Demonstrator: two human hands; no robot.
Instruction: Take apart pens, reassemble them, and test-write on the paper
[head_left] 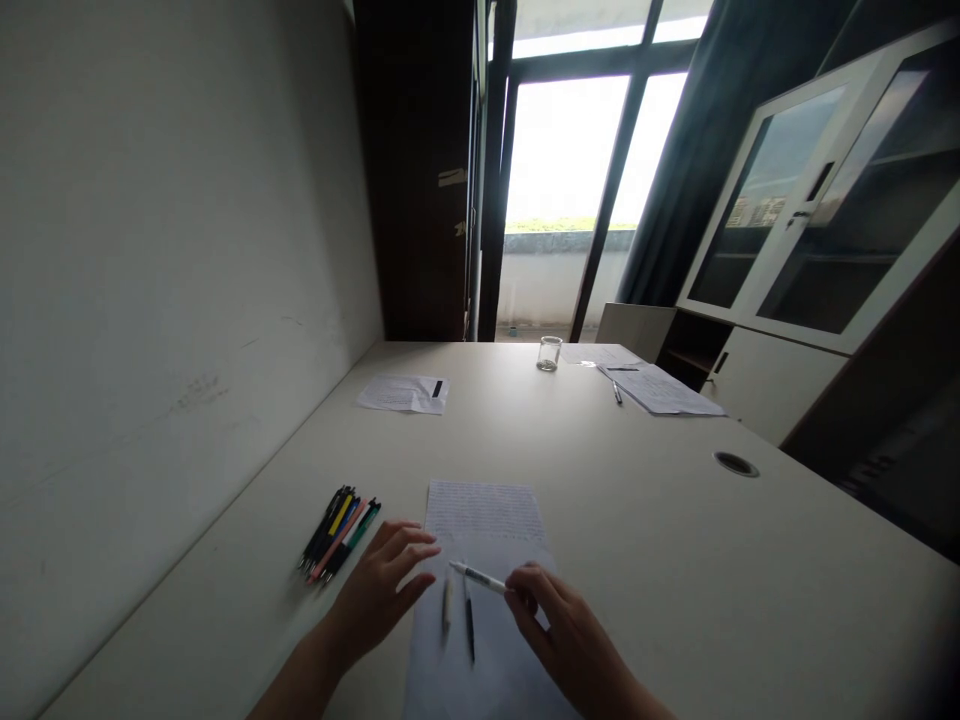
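Observation:
Between the thumb and fingers of my right hand (551, 610) is a white pen (477, 576), held slantwise above a written sheet of paper (487, 510) with its free end pointing left. My left hand (390, 575) hovers at the sheet's left edge, fingers apart and holding nothing. Below the white pen, a dark slim refill or pen part (469, 625) and a pale, short barrel-like piece (448, 605) lie side by side on the paper. To the left of my left hand rests a bundle of several coloured pens (341, 535).
A glass jar (549, 353) stands at the table's far edge. Stacked papers (660, 388) with a pen (617, 393) beside them lie far right. Another sheet (401, 393) is far left, near the wall. A round cable hole (736, 464) is set in the white table (637, 520).

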